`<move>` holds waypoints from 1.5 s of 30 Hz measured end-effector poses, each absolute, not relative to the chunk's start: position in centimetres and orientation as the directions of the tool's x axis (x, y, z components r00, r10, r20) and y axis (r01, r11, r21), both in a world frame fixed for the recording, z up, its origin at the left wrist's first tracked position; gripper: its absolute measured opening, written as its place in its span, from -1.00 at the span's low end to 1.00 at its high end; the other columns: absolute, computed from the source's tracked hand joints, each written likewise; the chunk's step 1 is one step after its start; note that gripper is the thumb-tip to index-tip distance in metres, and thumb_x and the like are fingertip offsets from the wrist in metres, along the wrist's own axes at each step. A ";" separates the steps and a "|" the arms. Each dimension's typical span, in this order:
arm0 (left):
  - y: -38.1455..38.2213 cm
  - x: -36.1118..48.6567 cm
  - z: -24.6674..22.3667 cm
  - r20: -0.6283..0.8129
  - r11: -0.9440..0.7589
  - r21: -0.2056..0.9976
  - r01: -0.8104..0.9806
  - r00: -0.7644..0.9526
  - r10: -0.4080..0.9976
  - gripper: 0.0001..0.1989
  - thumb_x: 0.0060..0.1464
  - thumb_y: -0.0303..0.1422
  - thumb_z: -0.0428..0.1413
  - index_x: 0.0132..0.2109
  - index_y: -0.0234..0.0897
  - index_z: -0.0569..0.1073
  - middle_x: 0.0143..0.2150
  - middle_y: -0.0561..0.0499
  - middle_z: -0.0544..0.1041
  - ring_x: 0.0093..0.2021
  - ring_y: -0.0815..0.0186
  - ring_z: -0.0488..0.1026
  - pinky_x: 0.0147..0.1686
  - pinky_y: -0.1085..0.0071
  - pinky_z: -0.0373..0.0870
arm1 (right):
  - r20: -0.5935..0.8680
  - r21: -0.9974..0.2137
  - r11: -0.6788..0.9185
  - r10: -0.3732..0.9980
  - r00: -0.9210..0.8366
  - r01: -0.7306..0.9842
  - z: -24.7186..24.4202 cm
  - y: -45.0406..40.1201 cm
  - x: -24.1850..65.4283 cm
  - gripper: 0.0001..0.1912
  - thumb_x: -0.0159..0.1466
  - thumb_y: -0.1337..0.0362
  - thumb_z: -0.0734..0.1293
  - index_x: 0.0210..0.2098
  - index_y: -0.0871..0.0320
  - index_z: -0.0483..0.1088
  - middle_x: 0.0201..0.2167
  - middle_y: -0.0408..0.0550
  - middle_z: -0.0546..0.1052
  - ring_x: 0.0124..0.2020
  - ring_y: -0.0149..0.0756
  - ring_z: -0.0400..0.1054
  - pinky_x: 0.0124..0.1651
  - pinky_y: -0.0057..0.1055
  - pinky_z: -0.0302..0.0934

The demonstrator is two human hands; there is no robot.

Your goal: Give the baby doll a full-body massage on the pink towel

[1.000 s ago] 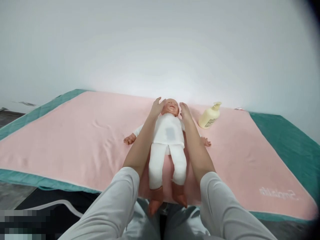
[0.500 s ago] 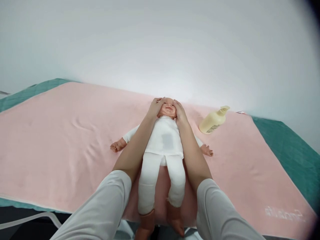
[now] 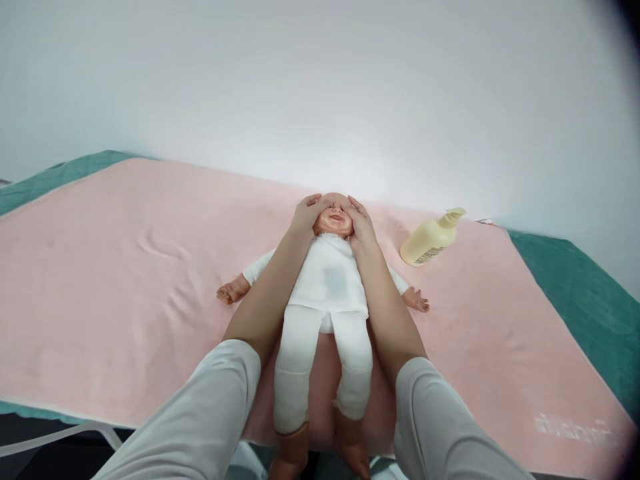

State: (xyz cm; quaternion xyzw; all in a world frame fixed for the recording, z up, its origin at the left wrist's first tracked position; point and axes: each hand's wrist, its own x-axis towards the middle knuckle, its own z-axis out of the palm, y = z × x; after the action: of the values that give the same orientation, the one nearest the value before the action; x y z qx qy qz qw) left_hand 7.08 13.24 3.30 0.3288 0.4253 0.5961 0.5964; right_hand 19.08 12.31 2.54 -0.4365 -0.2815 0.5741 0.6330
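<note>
A baby doll [image 3: 327, 273] in white cloth lies on its back, feet toward me, with its arms spread to the sides. My left hand [image 3: 309, 212] cups the left side of its head, and the thumb reaches over the brow by one eye. On the other side, my right hand [image 3: 361, 219] holds the head in the same way, its thumb near the other eye. Both thumbs rest on the doll's face, while the other fingers curve round the sides of the head, partly hidden. My forearms run along either side of the doll's body.
A pale yellow pump bottle [image 3: 429, 240] stands to the right of the doll's head. Under everything lies a pink blanket [image 3: 100, 280] over a green cover [image 3: 580, 300]. A plain wall [image 3: 310, 87] rises behind. The doll's feet hang over the front edge.
My thumbs have shifted slightly on the doll's brow, and the left one lies nearer the eye. The doll stays on its back; the camera view has moved a little.
</note>
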 end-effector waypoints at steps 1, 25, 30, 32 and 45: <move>13.3 7.0 3.3 -0.124 0.080 0.899 -0.431 -0.076 0.989 -0.59 -0.10 -0.46 0.29 -0.06 -0.35 0.40 -0.06 -0.19 0.53 -0.20 0.27 0.54 -0.12 0.32 0.50 | -0.149 -0.878 -0.045 0.972 0.183 -0.477 2.6 12.3 19.1 -0.54 0.10 0.34 0.41 0.01 0.06 0.37 -0.26 -0.16 0.59 -0.25 -0.34 0.52 -0.10 -0.31 0.48; 14.6 7.4 2.6 -0.099 0.053 0.959 -0.277 -0.155 0.983 -0.82 0.16 -0.41 0.01 -0.10 -0.26 0.43 -0.02 -0.09 0.53 0.06 0.24 0.47 0.07 0.31 0.42 | -0.143 -0.816 -0.025 0.977 0.161 -0.577 1.2 13.7 19.4 -0.59 0.16 0.33 0.34 0.03 0.08 0.41 -0.11 -0.10 0.58 -0.14 -0.30 0.50 0.08 -0.18 0.41; 14.2 7.5 2.8 -0.088 0.040 0.953 -0.300 -0.147 0.985 -0.81 0.15 -0.42 0.00 -0.10 -0.28 0.43 -0.02 -0.12 0.52 0.02 0.21 0.49 0.07 0.27 0.41 | -0.152 -0.821 -0.015 0.969 0.193 -0.571 1.8 13.1 19.2 -0.61 0.17 0.37 0.29 0.00 0.09 0.41 -0.14 -0.11 0.59 -0.15 -0.32 0.50 0.08 -0.20 0.41; 14.0 7.6 2.8 -0.081 0.032 0.952 -0.306 -0.149 0.985 -0.81 0.14 -0.44 -0.01 -0.10 -0.29 0.42 -0.02 -0.14 0.52 0.01 0.20 0.49 0.07 0.25 0.41 | -0.152 -0.826 -0.019 0.970 0.190 -0.564 1.9 12.9 19.2 -0.63 0.18 0.35 0.30 0.00 0.09 0.41 -0.13 -0.11 0.59 -0.12 -0.31 0.50 0.09 -0.20 0.40; 13.3 7.7 3.2 -0.041 0.007 0.958 -0.287 -0.115 0.993 -0.70 0.09 -0.32 0.20 -0.06 -0.35 0.40 0.00 -0.17 0.53 0.00 0.23 0.50 0.02 0.32 0.44 | -0.075 -0.872 0.034 0.977 0.201 -0.489 1.9 12.3 19.1 -0.55 0.08 0.24 0.46 -0.04 0.10 0.36 -0.10 -0.07 0.55 -0.06 -0.26 0.49 0.03 -0.26 0.42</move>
State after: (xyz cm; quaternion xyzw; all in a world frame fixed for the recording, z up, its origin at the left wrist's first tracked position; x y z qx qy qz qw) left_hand 7.66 13.25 3.17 0.3853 0.4575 0.5901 0.5423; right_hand 19.14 12.27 1.87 -0.4132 -0.2953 0.5589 0.6555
